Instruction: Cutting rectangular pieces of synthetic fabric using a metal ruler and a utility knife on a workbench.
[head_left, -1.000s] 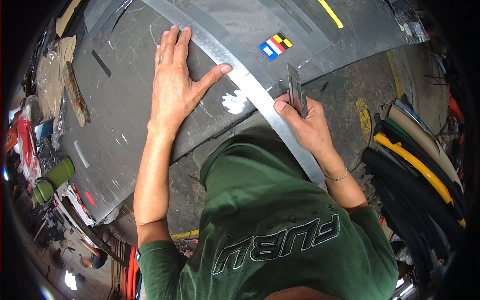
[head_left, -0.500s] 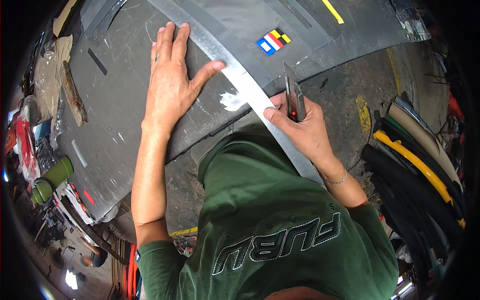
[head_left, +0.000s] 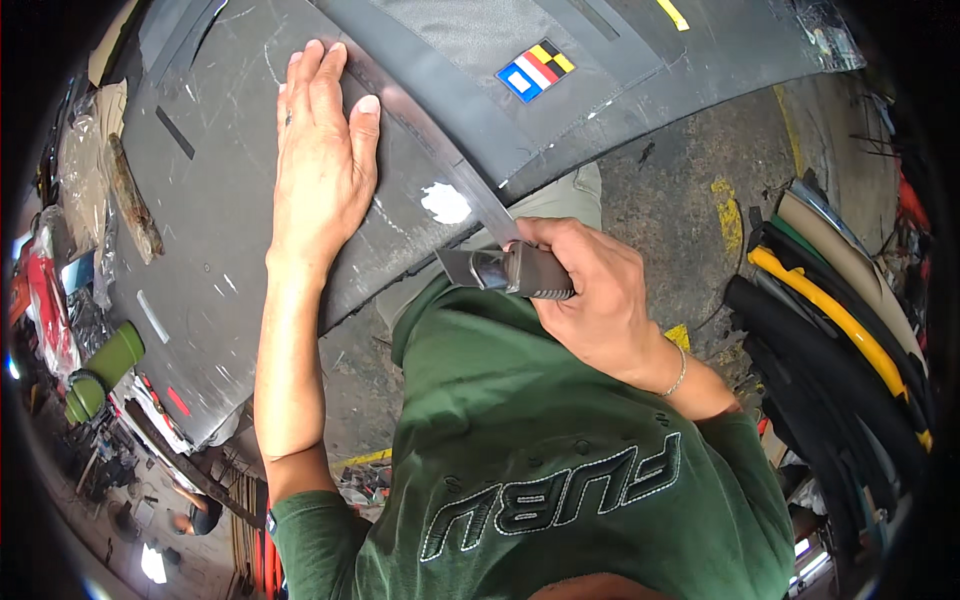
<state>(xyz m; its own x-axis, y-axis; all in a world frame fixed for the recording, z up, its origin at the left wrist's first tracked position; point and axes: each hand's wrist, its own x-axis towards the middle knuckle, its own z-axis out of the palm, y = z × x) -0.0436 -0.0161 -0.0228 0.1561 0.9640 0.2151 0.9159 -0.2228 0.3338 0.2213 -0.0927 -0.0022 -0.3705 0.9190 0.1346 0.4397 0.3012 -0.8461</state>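
Observation:
My left hand (head_left: 322, 170) lies flat on the dark work surface (head_left: 225, 245), fingers stretched out, fingertips beside the long metal ruler (head_left: 425, 125). That ruler runs diagonally along the left side of a grey fabric sheet (head_left: 450, 65) and looks tipped up on its edge. At its near end, past the table's front edge, my right hand (head_left: 605, 285) is closed round a utility knife (head_left: 540, 272) whose wide blade points left. The right thumb and finger meet the ruler's end; whether they pinch it is partly hidden. A colourful flag-patterned patch (head_left: 535, 70) sits on the sheet.
A white smear (head_left: 445, 203) marks the surface near its front edge. Rolls of black and yellow material (head_left: 835, 310) stand at the right. At the left are a green roll (head_left: 105, 370), a piece of wood (head_left: 135, 200) and plastic wrapping. Another person (head_left: 200, 510) is at lower left.
The ruler has shifted left and tilted, going from bright to dark. My right hand has turned, swinging the knife blade from upward to leftward. My left hand slid slightly left, its thumb drawn in.

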